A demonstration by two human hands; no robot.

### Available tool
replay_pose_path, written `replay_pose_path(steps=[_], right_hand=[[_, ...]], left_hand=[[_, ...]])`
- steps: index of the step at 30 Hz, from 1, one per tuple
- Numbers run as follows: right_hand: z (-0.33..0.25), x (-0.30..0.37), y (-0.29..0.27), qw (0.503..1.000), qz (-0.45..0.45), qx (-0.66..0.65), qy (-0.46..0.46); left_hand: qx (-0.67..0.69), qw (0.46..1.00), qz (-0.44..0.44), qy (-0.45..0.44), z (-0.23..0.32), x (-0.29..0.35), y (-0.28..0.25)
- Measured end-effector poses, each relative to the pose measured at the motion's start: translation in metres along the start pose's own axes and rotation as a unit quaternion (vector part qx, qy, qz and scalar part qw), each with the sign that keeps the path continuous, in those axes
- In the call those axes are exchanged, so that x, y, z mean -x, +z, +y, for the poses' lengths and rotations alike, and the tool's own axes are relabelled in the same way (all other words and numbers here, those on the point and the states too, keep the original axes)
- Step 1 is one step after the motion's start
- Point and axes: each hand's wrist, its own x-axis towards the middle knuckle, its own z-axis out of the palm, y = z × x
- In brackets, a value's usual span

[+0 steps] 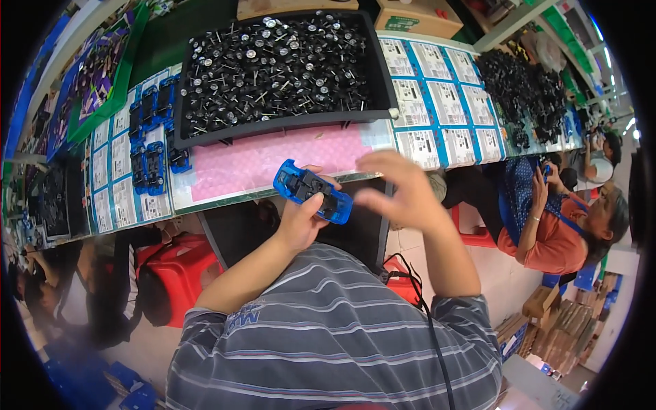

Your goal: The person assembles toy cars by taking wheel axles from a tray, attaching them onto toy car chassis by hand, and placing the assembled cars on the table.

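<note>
My left hand [301, 222] is closed around a blue toy car [290, 179], held just in front of the table edge. The car lies underside up, so black parts inside the blue shell face me. To its right hovers my right hand [403, 195], slightly blurred, with thumb and fingers apart and nothing visible between them. It does not touch the car. Beyond both hands stands a black tray [287, 128] heaped with small black wheels on metal axles [273, 68].
Several blue toy cars [149, 164] stand in rows at the left of the table. Pink bubble wrap [273, 160] lies before the tray. At the right are labelled sheets [447, 102] and a black parts pile [523, 96]. A co-worker [557, 236] sits at the right.
</note>
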Motion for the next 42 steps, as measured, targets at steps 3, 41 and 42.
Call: replay_pose_path(steps=[3, 41, 42], right_hand=[[0.035, -0.068, -0.014, 0.991, 0.054, 0.123, -0.015], [0.076, -0.135, 0.003, 0.971, 0.071, 0.219, 0.059], [0.091, -0.146, 0.003, 0.966, 0.048, 0.236, 0.089]], left_hand=[[0.003, 1.0, -0.004, -0.024, 0.021, -0.004, -0.016], [-0.117, 0.991, -0.004, 0.059, 0.034, -0.005, -0.06], [-0.101, 0.993, 0.015, 0.056, 0.035, -0.004, -0.057]])
